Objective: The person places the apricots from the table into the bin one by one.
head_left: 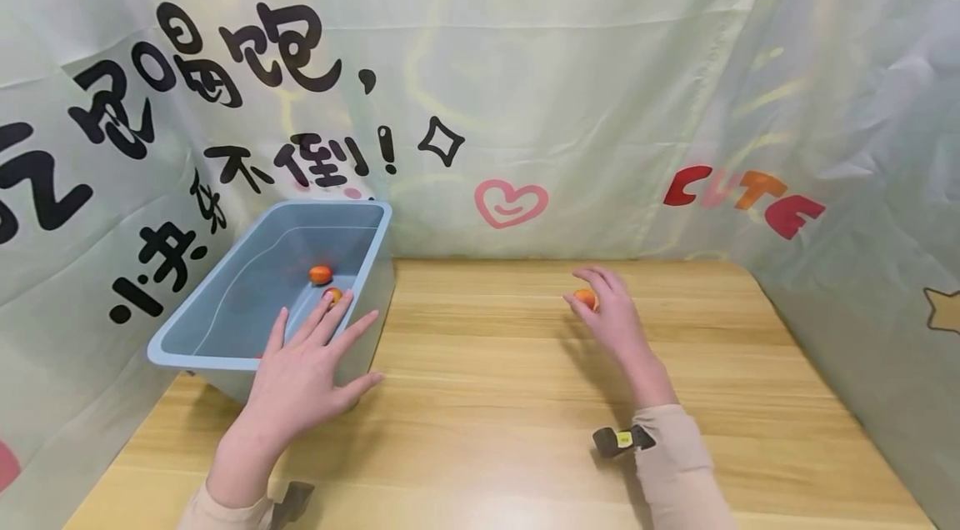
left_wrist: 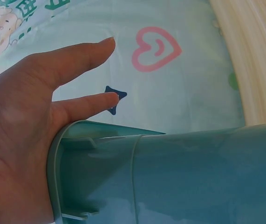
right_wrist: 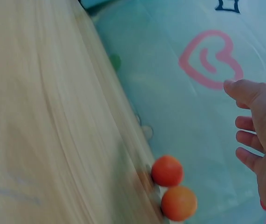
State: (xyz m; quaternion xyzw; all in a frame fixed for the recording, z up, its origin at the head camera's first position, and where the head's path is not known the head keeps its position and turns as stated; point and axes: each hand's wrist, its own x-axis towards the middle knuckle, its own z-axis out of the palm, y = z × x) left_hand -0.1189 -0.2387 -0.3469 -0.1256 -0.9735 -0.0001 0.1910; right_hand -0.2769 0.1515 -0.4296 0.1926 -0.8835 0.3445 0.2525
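Observation:
My left hand (head_left: 296, 384) lies over the near right rim of a blue plastic tub (head_left: 202, 362) with its fingers spread. In the left wrist view the palm meets the tub's edge (left_wrist: 53, 172). Inside the tub are a small orange-red round fruit (head_left: 321, 274) and a yellowish-red one (head_left: 333, 294), partly behind a fingertip. On the right, my right hand (head_left: 618, 334) has thumb and fingers parted around the sight of an orange fruit (head_left: 585, 297). The right wrist view shows two such fruits, one redder (right_wrist: 167, 171), one more orange (right_wrist: 179, 203), on the table apart from the fingers.
The light wooden table (head_left: 480, 397) spans the front. Behind it and at both sides hangs a pale printed cloth (head_left: 570, 97) with black characters and a pink heart. A speck of red (right_wrist: 263, 205) shows at the right hand's edge.

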